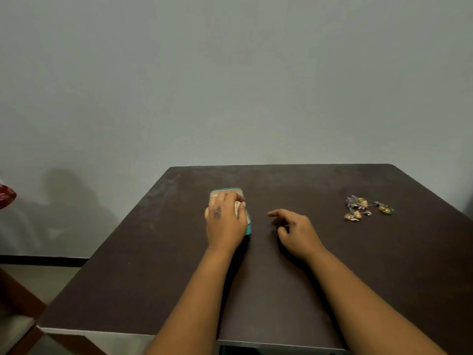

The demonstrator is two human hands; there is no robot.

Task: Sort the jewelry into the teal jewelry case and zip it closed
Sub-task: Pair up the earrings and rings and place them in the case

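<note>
The teal jewelry case (247, 228) lies near the middle of the dark table (281, 278), its pale lining showing at the far end. My left hand (224, 219) rests on top of it, fingers spread over the lid and covering most of it. My right hand (294, 230) hovers just right of the case, fingers loosely curled and index finger pointing left, holding nothing. A small heap of jewelry (366, 207), silver, gold and green pieces with pearl beads, lies at the right side of the table, well apart from both hands.
A grey wall stands behind the table. A red patterned object (6, 196) shows at the left edge. Brown wooden furniture (18, 298) sits at the lower left, beside the table's near corner.
</note>
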